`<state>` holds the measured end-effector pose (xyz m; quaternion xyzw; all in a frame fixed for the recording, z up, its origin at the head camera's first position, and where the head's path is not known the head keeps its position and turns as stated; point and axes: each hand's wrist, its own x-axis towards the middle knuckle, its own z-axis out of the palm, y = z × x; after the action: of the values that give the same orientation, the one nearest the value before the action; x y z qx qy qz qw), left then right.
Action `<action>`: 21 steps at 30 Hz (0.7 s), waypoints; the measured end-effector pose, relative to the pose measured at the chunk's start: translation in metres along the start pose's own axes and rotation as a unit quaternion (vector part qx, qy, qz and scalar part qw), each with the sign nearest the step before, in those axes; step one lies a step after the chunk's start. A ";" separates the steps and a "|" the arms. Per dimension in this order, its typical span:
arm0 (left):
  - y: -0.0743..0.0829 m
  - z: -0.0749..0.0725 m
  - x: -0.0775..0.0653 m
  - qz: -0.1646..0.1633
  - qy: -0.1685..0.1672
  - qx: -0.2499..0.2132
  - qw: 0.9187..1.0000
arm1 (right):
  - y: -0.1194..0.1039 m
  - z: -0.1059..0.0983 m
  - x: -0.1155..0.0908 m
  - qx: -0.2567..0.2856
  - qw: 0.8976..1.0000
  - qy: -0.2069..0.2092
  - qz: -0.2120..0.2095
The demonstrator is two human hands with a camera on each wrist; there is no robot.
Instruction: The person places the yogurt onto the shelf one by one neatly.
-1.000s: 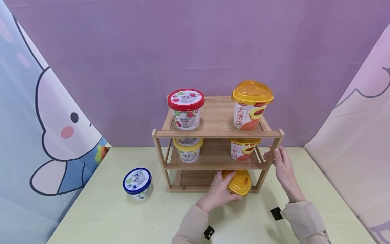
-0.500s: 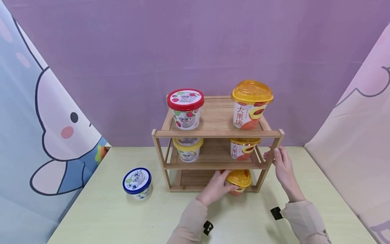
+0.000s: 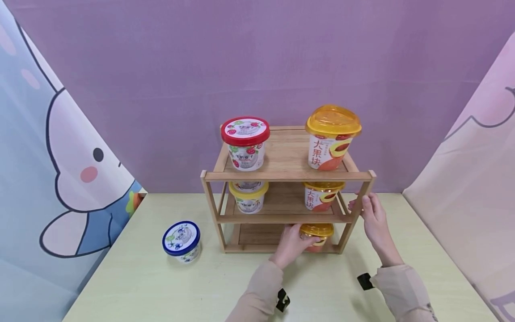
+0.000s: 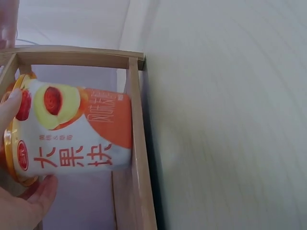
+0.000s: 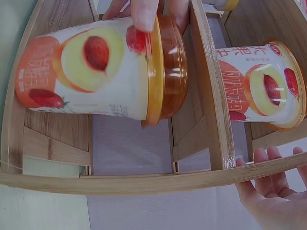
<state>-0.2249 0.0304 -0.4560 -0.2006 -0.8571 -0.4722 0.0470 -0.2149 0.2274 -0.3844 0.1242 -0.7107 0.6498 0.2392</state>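
My left hand [image 3: 293, 245] grips a peach yogurt cup [image 4: 72, 127] by its domed orange lid, on the bottom shelf at the right of a three-tier wooden rack [image 3: 287, 176]. In the left wrist view the cup's base meets the shelf's front rail. Thumb and fingers lie on either side of the lid in the right wrist view. My right hand [image 3: 377, 223] holds the rack's right front post, fingers behind it. Close to that hand, a second peach cup [image 5: 261, 86] stands on the middle shelf. Another peach cup [image 3: 331, 141] stands above, on the top shelf.
A red-lidded cup [image 3: 246, 145] stands at the top shelf's left. Below it is a yellow-lidded cup [image 3: 248, 199] on the middle shelf. A blue-lidded cup [image 3: 182, 239] stands on the table [image 3: 132, 281] left of the rack. A purple cloth [image 3: 181, 89] hangs behind.
The peach cup in my left hand has gone back from the rack's front onto the bottom shelf and come from tilted to upright. My right hand has stayed at the post.
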 end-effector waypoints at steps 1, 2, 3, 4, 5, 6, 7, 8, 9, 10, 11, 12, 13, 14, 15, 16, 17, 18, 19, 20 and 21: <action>0.000 0.001 0.001 -0.004 0.006 -0.003 1.000 | 0.000 0.000 0.000 -0.002 1.000 0.000 0.001; -0.001 0.003 0.002 -0.007 0.012 -0.007 1.000 | 0.000 0.000 0.000 -0.004 1.000 -0.001 0.002; -0.001 0.005 0.002 -0.011 0.019 -0.010 1.000 | 0.000 -0.001 0.000 -0.004 1.000 -0.002 0.002; -0.001 0.006 0.003 -0.014 0.025 -0.010 1.000 | 0.000 -0.001 0.000 -0.005 1.000 -0.002 0.003; -0.001 0.007 0.004 -0.022 0.030 -0.014 0.999 | 0.000 -0.001 -0.001 -0.005 1.000 -0.003 0.004; -0.001 0.008 0.005 -0.027 0.036 -0.016 0.999 | 0.000 -0.001 -0.001 -0.004 1.000 -0.003 0.005; -0.001 0.009 0.005 -0.032 0.043 -0.017 0.998 | 0.000 -0.001 -0.001 -0.005 1.000 -0.003 0.005; -0.001 0.010 0.006 -0.039 0.049 -0.019 0.998 | 0.000 -0.001 -0.001 -0.004 1.000 -0.003 0.005; -0.001 0.011 0.006 -0.043 0.054 -0.018 0.997 | 0.000 -0.001 -0.001 -0.004 1.000 -0.003 0.005; -0.001 0.011 0.007 -0.048 0.058 -0.017 0.997 | 0.000 -0.001 -0.001 -0.005 1.000 -0.003 0.005; -0.001 0.012 0.007 -0.049 0.063 -0.014 0.997 | -0.001 -0.001 -0.001 -0.005 1.000 -0.002 0.005; -0.001 0.013 0.007 -0.050 0.067 -0.013 0.996 | -0.001 -0.001 -0.001 -0.005 1.000 -0.001 0.005; -0.001 0.014 0.007 -0.049 0.072 -0.012 0.996 | 0.000 -0.001 -0.001 -0.006 1.000 0.000 0.006; -0.001 0.015 0.008 -0.048 0.076 -0.009 0.996 | 0.000 -0.001 -0.001 -0.005 1.000 0.000 0.006; -0.001 0.016 0.008 -0.046 0.082 -0.007 0.996 | 0.000 -0.001 0.000 -0.006 1.000 0.000 0.007; -0.001 0.017 0.007 -0.045 0.087 -0.004 0.995 | 0.000 -0.001 -0.001 -0.006 1.000 0.000 0.008; 0.000 0.018 0.007 -0.040 0.094 -0.001 0.995 | 0.000 -0.001 0.000 -0.006 1.000 -0.001 0.008; 0.000 0.019 0.007 -0.037 0.099 0.001 0.994 | 0.000 -0.001 0.000 -0.007 1.000 -0.001 0.009; 0.001 0.020 0.007 -0.032 0.106 0.007 0.994 | -0.001 -0.001 0.000 -0.008 1.000 -0.001 0.009; 0.001 0.021 0.007 -0.029 0.110 0.011 0.993 | -0.001 -0.001 -0.001 -0.009 1.000 -0.001 0.009; 0.001 0.022 0.007 -0.026 0.115 0.014 0.993 | -0.001 -0.001 -0.001 -0.010 1.000 -0.001 0.010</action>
<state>-0.2284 0.0517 -0.4652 -0.1221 -0.8573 -0.4815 0.1356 -0.2138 0.2282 -0.3839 0.1157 -0.7183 0.6451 0.2334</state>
